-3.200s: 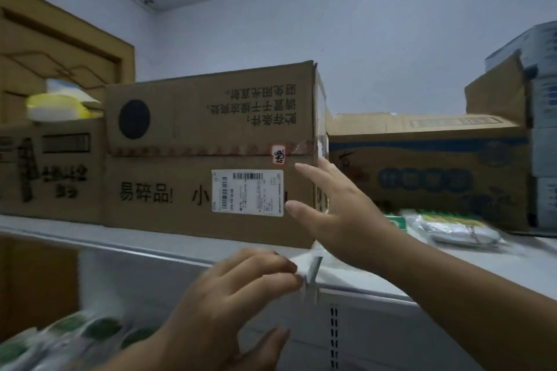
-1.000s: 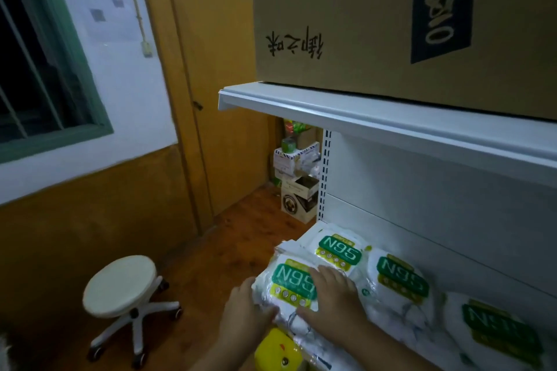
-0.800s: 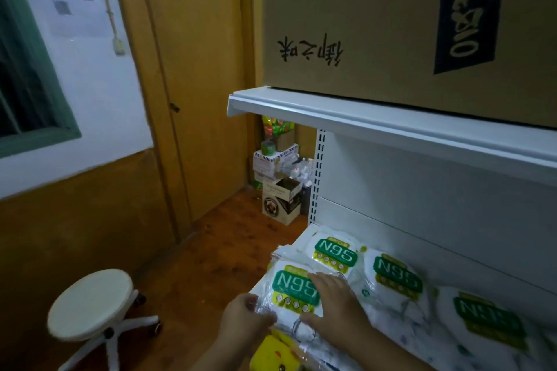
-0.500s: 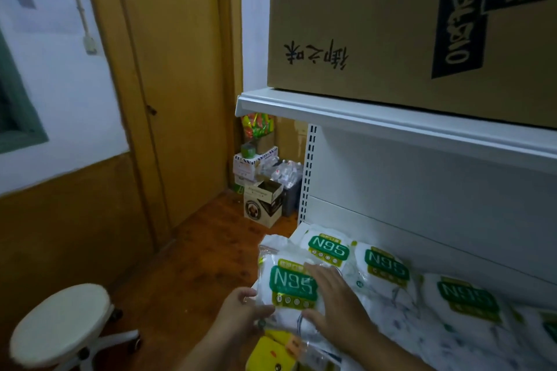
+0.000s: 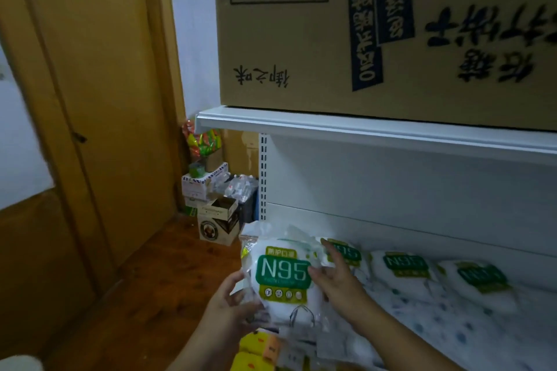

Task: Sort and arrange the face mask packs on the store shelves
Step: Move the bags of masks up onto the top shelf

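Head view: white shelf unit, dim light.
Held pack [image 5: 281, 277]: upright, green label reads "N95".
Left hand [image 5: 232, 307]: fingers curled, gripping the pack's lower left edge.
Right hand [image 5: 337, 280]: fingers straight, pressing its right side.
Shelf packs [image 5: 401, 268]: N95 packs lying in a row on the lower shelf [image 5: 452, 331].
Carton [image 5: 376, 30]: on the upper shelf [image 5: 361, 132], Chinese print upside down.

White mask pack [image 5: 281, 274] in my hands with green N95 label and yellow-green band, brown carton [image 5: 376, 30] with dark blue print, white shelf [image 5: 376, 135], yellow packets [image 5: 256, 349] below
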The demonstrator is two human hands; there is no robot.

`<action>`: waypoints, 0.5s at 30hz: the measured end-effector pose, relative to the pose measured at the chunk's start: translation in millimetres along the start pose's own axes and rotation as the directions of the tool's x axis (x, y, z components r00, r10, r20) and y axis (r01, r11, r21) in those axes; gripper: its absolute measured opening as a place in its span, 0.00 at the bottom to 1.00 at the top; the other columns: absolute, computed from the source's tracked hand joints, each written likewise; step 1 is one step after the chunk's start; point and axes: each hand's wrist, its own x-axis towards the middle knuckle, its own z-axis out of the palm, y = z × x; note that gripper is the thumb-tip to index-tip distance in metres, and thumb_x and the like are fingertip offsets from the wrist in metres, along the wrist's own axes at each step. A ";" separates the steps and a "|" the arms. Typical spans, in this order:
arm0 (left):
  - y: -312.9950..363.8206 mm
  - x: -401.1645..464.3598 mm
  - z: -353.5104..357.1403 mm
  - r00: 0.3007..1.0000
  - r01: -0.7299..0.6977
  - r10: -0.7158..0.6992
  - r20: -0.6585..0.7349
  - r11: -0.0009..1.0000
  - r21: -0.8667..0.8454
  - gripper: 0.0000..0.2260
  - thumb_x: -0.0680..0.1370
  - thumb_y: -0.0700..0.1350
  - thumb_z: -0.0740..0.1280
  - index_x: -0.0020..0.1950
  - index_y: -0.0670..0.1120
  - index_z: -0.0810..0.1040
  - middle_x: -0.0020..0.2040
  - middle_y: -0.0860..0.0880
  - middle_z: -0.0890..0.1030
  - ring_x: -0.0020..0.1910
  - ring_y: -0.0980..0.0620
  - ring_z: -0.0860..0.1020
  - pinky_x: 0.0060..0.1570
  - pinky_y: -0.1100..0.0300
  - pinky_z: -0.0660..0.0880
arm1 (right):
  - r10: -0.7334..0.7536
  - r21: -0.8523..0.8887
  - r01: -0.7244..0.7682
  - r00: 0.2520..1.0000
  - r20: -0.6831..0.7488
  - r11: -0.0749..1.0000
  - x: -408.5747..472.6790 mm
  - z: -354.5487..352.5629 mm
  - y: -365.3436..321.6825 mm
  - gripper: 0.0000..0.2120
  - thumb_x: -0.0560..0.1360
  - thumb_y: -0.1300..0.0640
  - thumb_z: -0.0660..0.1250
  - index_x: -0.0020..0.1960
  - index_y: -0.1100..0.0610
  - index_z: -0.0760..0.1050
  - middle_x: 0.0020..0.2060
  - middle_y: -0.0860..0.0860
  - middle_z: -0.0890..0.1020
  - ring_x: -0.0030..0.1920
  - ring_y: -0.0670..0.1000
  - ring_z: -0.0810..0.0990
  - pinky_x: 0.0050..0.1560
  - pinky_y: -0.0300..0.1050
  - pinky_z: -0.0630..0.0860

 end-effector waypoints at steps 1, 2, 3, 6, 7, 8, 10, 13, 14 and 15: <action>-1.2 0.0 6.0 1.000 0.011 -0.011 0.022 1.000 -0.004 0.27 0.67 0.23 0.67 0.62 0.43 0.73 0.50 0.31 0.81 0.44 0.33 0.79 0.51 0.39 0.73 | -0.003 0.039 0.004 0.999 -0.040 0.999 -6.4 -6.2 -2.5 0.28 0.77 0.60 0.65 0.70 0.41 0.59 0.48 0.51 0.85 0.50 0.48 0.84 0.51 0.46 0.80; -3.1 0.9 12.2 0.998 0.025 -0.025 0.049 1.000 -0.006 0.26 0.68 0.23 0.67 0.61 0.44 0.73 0.50 0.31 0.81 0.43 0.34 0.79 0.49 0.41 0.74 | -0.011 0.064 0.016 0.997 -0.081 0.998 -14.8 -13.1 -5.7 0.28 0.77 0.63 0.65 0.70 0.42 0.60 0.50 0.56 0.84 0.51 0.52 0.83 0.55 0.52 0.79; -5.4 1.8 18.9 0.996 0.042 -0.042 0.077 0.999 -0.003 0.26 0.67 0.24 0.68 0.60 0.45 0.74 0.49 0.32 0.82 0.41 0.35 0.80 0.46 0.43 0.75 | -0.023 0.073 0.032 0.993 -0.115 0.997 -23.6 -20.6 -8.0 0.29 0.76 0.66 0.65 0.70 0.43 0.61 0.51 0.58 0.83 0.52 0.55 0.83 0.56 0.54 0.79; -17.5 5.8 39.8 0.984 0.080 -0.088 0.155 0.995 0.055 0.29 0.62 0.27 0.72 0.58 0.49 0.75 0.47 0.37 0.84 0.39 0.37 0.83 0.36 0.48 0.79 | -0.067 0.033 0.075 0.976 -0.206 0.997 -52.3 -47.8 -12.2 0.31 0.75 0.67 0.67 0.66 0.37 0.62 0.52 0.55 0.81 0.52 0.52 0.83 0.49 0.46 0.81; -23.4 7.7 47.3 0.980 0.082 -0.094 0.177 0.994 0.076 0.29 0.62 0.27 0.72 0.58 0.50 0.75 0.47 0.38 0.84 0.39 0.38 0.84 0.37 0.48 0.79 | -0.071 0.003 0.074 0.966 -0.248 0.997 -61.4 -57.3 -12.9 0.32 0.75 0.66 0.68 0.65 0.35 0.62 0.52 0.57 0.80 0.54 0.54 0.81 0.53 0.48 0.80; -29.7 9.7 54.4 0.978 0.074 -0.091 0.189 0.993 0.093 0.29 0.63 0.26 0.73 0.57 0.50 0.76 0.47 0.38 0.84 0.41 0.39 0.84 0.37 0.47 0.79 | -0.071 -0.015 0.069 0.954 -0.291 0.997 -69.7 -65.5 -12.7 0.33 0.75 0.65 0.68 0.65 0.34 0.61 0.52 0.61 0.79 0.56 0.57 0.80 0.58 0.54 0.78; -43.6 14.2 68.5 0.977 0.049 -0.075 0.201 0.990 0.133 0.27 0.66 0.26 0.72 0.57 0.51 0.76 0.47 0.39 0.84 0.42 0.41 0.84 0.38 0.47 0.79 | -0.070 -0.021 0.067 0.929 -0.364 0.998 -85.5 -80.3 -9.8 0.32 0.75 0.65 0.69 0.65 0.35 0.62 0.53 0.65 0.77 0.56 0.63 0.78 0.60 0.58 0.76; -60.0 17.6 90.9 0.967 0.023 -0.072 0.245 0.980 0.196 0.26 0.68 0.27 0.72 0.58 0.52 0.76 0.46 0.39 0.85 0.39 0.44 0.84 0.36 0.50 0.79 | -0.091 -0.089 0.059 0.905 -0.416 0.994 -109.5 -99.1 -3.5 0.28 0.76 0.59 0.68 0.62 0.31 0.62 0.57 0.52 0.73 0.55 0.49 0.77 0.56 0.44 0.75; -64.5 17.6 99.5 0.961 0.017 -0.075 0.265 0.977 0.215 0.26 0.68 0.27 0.72 0.58 0.52 0.75 0.45 0.39 0.85 0.38 0.45 0.84 0.35 0.51 0.79 | -0.095 -0.102 0.057 0.900 -0.425 0.993 -118.9 -105.8 -2.0 0.29 0.77 0.57 0.67 0.61 0.28 0.60 0.59 0.49 0.71 0.56 0.45 0.76 0.57 0.41 0.74; -68.8 17.0 108.1 0.955 0.010 -0.079 0.286 0.972 0.234 0.26 0.68 0.27 0.72 0.59 0.51 0.75 0.44 0.40 0.85 0.36 0.46 0.83 0.32 0.53 0.78 | -0.099 -0.104 0.059 0.896 -0.434 0.993 -128.9 -113.1 -0.5 0.29 0.77 0.56 0.67 0.60 0.25 0.59 0.60 0.46 0.71 0.57 0.42 0.76 0.56 0.38 0.74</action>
